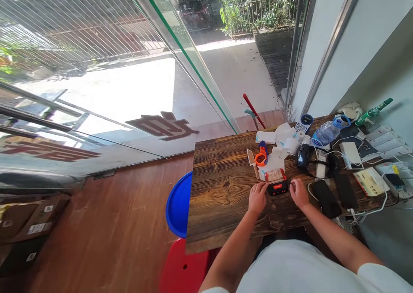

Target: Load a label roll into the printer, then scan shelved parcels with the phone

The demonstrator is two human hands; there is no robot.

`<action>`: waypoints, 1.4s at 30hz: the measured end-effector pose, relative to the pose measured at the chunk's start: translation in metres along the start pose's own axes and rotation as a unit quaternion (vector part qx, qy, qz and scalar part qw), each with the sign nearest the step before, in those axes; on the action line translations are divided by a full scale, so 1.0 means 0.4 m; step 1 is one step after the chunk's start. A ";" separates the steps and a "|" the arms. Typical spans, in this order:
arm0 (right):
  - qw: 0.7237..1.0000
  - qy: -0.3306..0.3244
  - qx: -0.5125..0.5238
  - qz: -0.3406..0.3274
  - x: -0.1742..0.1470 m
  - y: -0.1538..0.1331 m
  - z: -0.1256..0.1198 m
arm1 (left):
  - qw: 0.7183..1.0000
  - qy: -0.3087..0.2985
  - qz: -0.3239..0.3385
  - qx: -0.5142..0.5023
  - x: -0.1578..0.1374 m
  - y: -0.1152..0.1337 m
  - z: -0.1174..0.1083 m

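Observation:
A black box-like device with red markings lies on the wooden table between my hands. Directly behind it, touching or nearly so, is a red-edged piece with a pale patterned top. At the device's left side rests my left hand, fingers stretched forward, the fingertips against or close to its edge. My right hand is at the right side with fingers curled inward; whether they hold something small is hidden. Beyond the left hand lie a small knife with a wooden handle and an orange and blue ring-shaped tool.
White papers, a camera-like black device, a water bottle, cables and black pouches crowd the table's right side. A blue stool and a red stool stand left. Glass panels are ahead.

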State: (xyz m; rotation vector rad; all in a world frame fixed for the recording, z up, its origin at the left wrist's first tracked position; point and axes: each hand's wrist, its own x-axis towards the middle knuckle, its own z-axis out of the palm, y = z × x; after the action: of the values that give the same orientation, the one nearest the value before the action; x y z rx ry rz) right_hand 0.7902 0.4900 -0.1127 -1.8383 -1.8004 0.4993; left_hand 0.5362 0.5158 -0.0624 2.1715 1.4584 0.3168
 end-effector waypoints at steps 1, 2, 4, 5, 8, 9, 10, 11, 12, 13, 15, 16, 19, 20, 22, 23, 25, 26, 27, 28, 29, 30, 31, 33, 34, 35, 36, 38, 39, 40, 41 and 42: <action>1.000 -0.004 -0.002 0.019 -0.037 0.004 0.005 | 1.000 0.006 -0.022 -0.006 -0.034 -0.006 0.004; 0.999 -0.011 -0.003 0.035 -0.075 0.006 0.012 | 0.999 0.008 -0.042 -0.013 -0.068 -0.013 0.009; 0.998 -0.030 -0.004 0.055 -0.143 0.006 0.026 | 0.997 0.000 -0.072 -0.031 -0.130 -0.023 0.022; 0.997 -0.040 -0.003 0.060 -0.168 0.005 0.033 | 0.996 -0.007 -0.083 -0.042 -0.152 -0.025 0.029; 0.996 -0.055 0.004 0.068 -0.195 0.000 0.056 | 0.991 -0.024 -0.102 -0.078 -0.171 -0.021 0.050; 0.996 -0.052 0.008 0.073 -0.188 -0.002 0.065 | 0.990 -0.027 -0.107 -0.090 -0.161 -0.016 0.057; 0.996 -0.045 0.013 0.078 -0.176 -0.003 0.074 | 0.988 -0.029 -0.112 -0.102 -0.144 -0.010 0.065; 0.996 -0.037 0.019 0.081 -0.159 -0.004 0.084 | 0.986 -0.030 -0.119 -0.114 -0.123 -0.002 0.072; 0.996 -0.029 0.025 0.082 -0.140 -0.005 0.094 | 0.983 -0.033 -0.127 -0.125 -0.099 0.006 0.080; 0.996 -0.024 0.032 0.081 -0.121 -0.006 0.103 | 0.981 -0.037 -0.135 -0.136 -0.074 0.014 0.087; 0.996 -0.015 0.042 0.078 -0.089 -0.008 0.117 | 0.975 -0.052 -0.147 -0.155 -0.030 0.029 0.098; 0.996 -0.011 0.044 0.078 -0.078 -0.008 0.121 | 0.973 -0.061 -0.151 -0.163 -0.013 0.036 0.101; 0.995 0.007 0.042 0.087 -0.068 -0.003 0.120 | 0.969 -0.086 -0.150 -0.176 0.016 0.050 0.102; 0.995 0.013 0.038 0.090 -0.073 0.001 0.116 | 0.968 -0.091 -0.148 -0.178 0.020 0.053 0.101; 0.995 0.020 0.028 0.096 -0.090 0.012 0.107 | 0.968 -0.093 -0.147 -0.180 0.021 0.057 0.097; 0.995 0.022 0.021 0.099 -0.103 0.017 0.102 | 0.968 -0.090 -0.149 -0.178 0.017 0.057 0.096; 0.994 0.024 0.000 0.104 -0.134 0.026 0.096 | 0.969 -0.073 -0.160 -0.172 -0.005 0.053 0.090; 0.994 0.022 -0.013 0.103 -0.151 0.028 0.096 | 0.970 -0.062 -0.167 -0.167 -0.024 0.047 0.085; 0.995 0.019 -0.025 0.100 -0.167 0.028 0.097 | 0.970 -0.050 -0.174 -0.160 -0.050 0.038 0.079; 0.995 0.014 -0.037 0.094 -0.183 0.028 0.100 | 0.971 -0.038 -0.181 -0.151 -0.083 0.025 0.069; 0.995 0.008 -0.049 0.087 -0.196 0.027 0.104 | 0.972 -0.026 -0.189 -0.139 -0.122 0.008 0.057; 0.995 0.001 -0.059 0.080 -0.206 0.026 0.109 | 0.972 -0.013 -0.200 -0.125 -0.167 -0.013 0.041; 0.995 -0.005 -0.068 0.073 -0.213 0.026 0.114 | 0.971 0.000 -0.215 -0.108 -0.217 -0.036 0.023; 0.995 -0.015 -0.082 0.060 -0.216 0.029 0.122 | 0.962 0.026 -0.263 -0.072 -0.326 -0.087 -0.020; 0.995 -0.020 -0.087 0.052 -0.213 0.033 0.123 | 0.953 0.041 -0.295 -0.053 -0.385 -0.113 -0.042; 0.995 -0.025 -0.090 0.042 -0.209 0.037 0.122 | 0.941 0.055 -0.333 -0.036 -0.444 -0.136 -0.064; 0.995 -0.030 -0.092 0.031 -0.204 0.043 0.120 | 0.924 0.070 -0.375 -0.019 -0.505 -0.155 -0.085; 0.995 -0.042 -0.094 0.006 -0.194 0.056 0.112 | 0.880 0.091 -0.466 0.011 -0.629 -0.177 -0.114; 0.994 -0.047 -0.095 -0.006 -0.190 0.063 0.107 | 0.855 0.097 -0.510 0.023 -0.692 -0.176 -0.121; 0.994 -0.052 -0.095 -0.017 -0.188 0.070 0.104 | 0.829 0.101 -0.549 0.033 -0.753 -0.168 -0.122; 0.994 -0.056 -0.095 -0.026 -0.186 0.077 0.101 | 0.805 0.104 -0.583 0.041 -0.812 -0.151 -0.115; 0.993 -0.061 -0.094 -0.034 -0.186 0.083 0.100 | 0.784 0.105 -0.610 0.048 -0.866 -0.128 -0.102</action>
State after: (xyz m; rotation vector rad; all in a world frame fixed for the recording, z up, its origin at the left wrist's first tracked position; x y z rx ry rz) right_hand 0.7894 0.4207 -0.1711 -1.8988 -2.0459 0.4365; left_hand 0.3389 0.2257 -0.0259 0.8459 2.6638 -0.0110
